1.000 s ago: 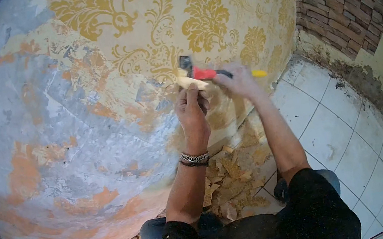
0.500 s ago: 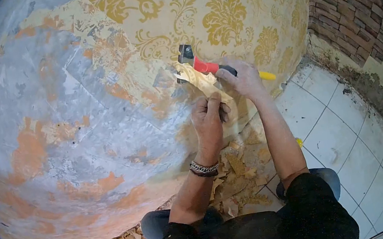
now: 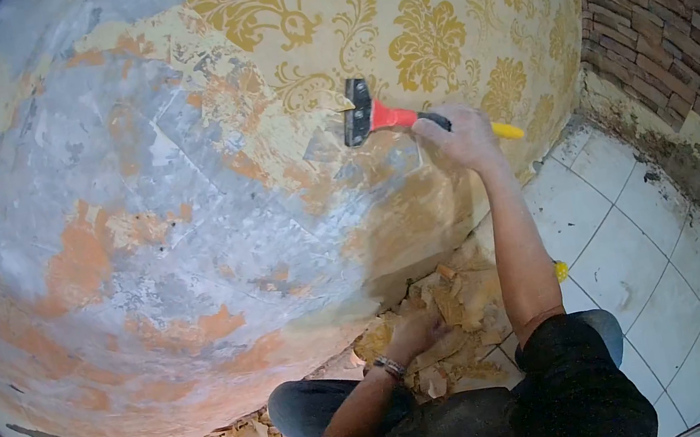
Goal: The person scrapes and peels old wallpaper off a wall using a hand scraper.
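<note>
Left, the wall (image 3: 209, 195) lay bare; right, wallpaper (image 3: 427, 37) clung — right hand (image 3: 465, 138) gripped the scraper (image 3: 360, 113), left hand (image 3: 418, 333) met scraps (image 3: 464, 294), fingers unclear.

Left hand (image 3: 419, 332) has dropped — to the scraps (image 3: 468, 296).
</note>
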